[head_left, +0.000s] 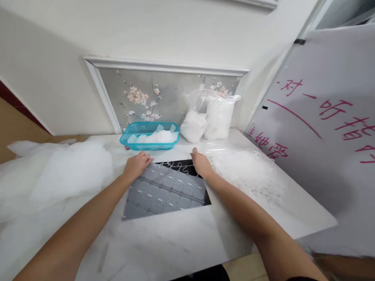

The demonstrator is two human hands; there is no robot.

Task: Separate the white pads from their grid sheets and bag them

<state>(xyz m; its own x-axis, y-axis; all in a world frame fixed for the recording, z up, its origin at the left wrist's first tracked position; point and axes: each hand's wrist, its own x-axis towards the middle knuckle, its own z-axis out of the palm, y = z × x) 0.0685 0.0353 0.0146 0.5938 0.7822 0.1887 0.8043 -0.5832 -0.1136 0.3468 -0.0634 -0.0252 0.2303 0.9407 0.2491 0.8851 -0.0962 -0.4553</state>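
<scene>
A grey printed sheet with a grid of rounded panels (166,191) and a black border lies on the table between my hands. Thin white cord (180,168) curls in loops along its far edge. At the sheet's far left corner, my left hand (137,167) has its fingers drawn together near one end of the cord; whatever they grip is too small to make out. My right hand (201,164) is at the far right corner, thumb and fingers closed in a pinch. Something small and pale may be between those fingertips, but I cannot tell what.
A blue plastic basket (125,142) holding white pieces stands at the back, beside two clear bags of white material (219,117). Heaped white sheer material (71,172) covers the left side. A pile of white strands (251,172) lies right. A whiteboard (322,175) borders the table (183,231).
</scene>
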